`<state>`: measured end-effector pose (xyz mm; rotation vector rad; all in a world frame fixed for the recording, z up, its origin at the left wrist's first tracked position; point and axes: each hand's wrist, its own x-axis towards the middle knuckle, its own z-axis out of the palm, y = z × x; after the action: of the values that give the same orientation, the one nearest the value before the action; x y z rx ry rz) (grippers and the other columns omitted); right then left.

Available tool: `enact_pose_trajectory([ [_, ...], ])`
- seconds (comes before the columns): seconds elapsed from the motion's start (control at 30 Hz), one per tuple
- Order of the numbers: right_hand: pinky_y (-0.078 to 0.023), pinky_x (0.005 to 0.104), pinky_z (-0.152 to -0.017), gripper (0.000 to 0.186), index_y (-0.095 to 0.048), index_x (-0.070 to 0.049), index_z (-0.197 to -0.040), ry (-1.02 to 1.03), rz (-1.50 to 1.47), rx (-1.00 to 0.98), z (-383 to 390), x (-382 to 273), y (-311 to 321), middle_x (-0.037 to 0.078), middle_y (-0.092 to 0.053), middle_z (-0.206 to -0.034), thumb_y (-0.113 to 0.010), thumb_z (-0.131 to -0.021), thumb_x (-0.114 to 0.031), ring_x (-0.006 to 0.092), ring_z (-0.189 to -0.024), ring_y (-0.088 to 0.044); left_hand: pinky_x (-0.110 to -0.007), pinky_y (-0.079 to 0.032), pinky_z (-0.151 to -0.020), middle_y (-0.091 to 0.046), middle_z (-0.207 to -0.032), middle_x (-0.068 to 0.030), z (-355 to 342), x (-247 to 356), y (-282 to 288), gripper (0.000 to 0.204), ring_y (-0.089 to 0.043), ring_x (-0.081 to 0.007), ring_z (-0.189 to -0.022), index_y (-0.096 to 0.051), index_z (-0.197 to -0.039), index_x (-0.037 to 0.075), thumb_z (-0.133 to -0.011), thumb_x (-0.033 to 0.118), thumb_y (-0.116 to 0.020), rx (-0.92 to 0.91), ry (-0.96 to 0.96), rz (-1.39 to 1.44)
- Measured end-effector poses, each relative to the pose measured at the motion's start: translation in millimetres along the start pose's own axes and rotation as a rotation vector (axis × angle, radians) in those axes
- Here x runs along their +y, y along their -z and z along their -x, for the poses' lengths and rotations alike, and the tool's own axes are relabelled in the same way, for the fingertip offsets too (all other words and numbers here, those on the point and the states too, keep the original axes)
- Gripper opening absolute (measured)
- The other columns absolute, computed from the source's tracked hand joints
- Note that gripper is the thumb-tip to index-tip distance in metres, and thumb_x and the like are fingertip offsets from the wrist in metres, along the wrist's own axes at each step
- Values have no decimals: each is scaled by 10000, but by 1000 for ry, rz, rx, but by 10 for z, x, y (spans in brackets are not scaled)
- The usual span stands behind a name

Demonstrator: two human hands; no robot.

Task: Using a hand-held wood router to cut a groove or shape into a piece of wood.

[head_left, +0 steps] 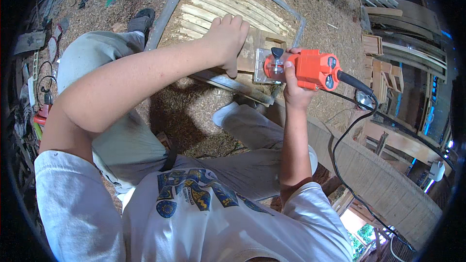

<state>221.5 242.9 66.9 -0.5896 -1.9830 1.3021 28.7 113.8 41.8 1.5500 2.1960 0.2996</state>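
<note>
My right hand (295,87) is wrapped round an orange trim router (315,68) with a clear square base (262,65) and a black wing knob. The base lies against a light wooden piece (248,51), and the bit is hidden. Across the left part of this piece my left hand (225,41) is closed, with its thumb on the near side and its fingers toward the far side. Next to the router, a recessed rectangle (274,43) shows in the wood. Pale wooden slats (228,5) lie side by side beyond my left hand.
Grey metal bars (170,9) frame the slats. From the router a black cord (357,82) trails down the right side, over a long wooden plank (369,174). Stacked wooden parts (383,75) stand at the right. Wood shavings (194,136) cover the ground.
</note>
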Motion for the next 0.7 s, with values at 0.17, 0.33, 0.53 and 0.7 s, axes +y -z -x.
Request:
enact_pose_trajectory([
  [0.17, -539, 384, -1010, 397, -628, -10, -1218, -13, 4, 0, 15, 1, 16, 112, -715, -1171, -779, -851, 14, 226, -1101, -690, -488, -455, -1088, -537, -1327, -202, 8, 9, 32, 1107, -520, -362, -1277, -474, -1376, -62, -524, 417, -993, -48, -4, -11],
  [0.33, -538, 388, -1012, 403, -628, -10, -1220, -18, 32, -7, 10, -36, 8, 113, -715, -1161, -782, -848, 8, 228, -1102, -687, -485, -455, -1087, -535, -1333, -204, -7, 7, 37, 1100, -518, -361, -1283, -478, -1375, -61, -529, 418, -993, -60, -1, -17],
  [0.53, -536, 391, -1012, 403, -625, -9, -1216, -9, 36, -9, 8, -29, -6, 117, -714, -1161, -788, -847, -4, 231, -1104, -686, -475, -461, -1083, -536, -1334, -204, -4, 3, 17, 1090, -521, -358, -1281, -483, -1370, -60, -540, 430, -994, -46, -3, -31],
  [0.7, -540, 388, -1006, 402, -624, -8, -1212, 11, 46, -21, -5, -34, -26, 117, -715, -1155, -790, -846, -1, 231, -1096, -689, -470, -466, -1074, -539, -1327, -199, -8, 5, 2, 1091, -522, -354, -1274, -487, -1367, -56, -534, 434, -995, -45, -2, -34],
])
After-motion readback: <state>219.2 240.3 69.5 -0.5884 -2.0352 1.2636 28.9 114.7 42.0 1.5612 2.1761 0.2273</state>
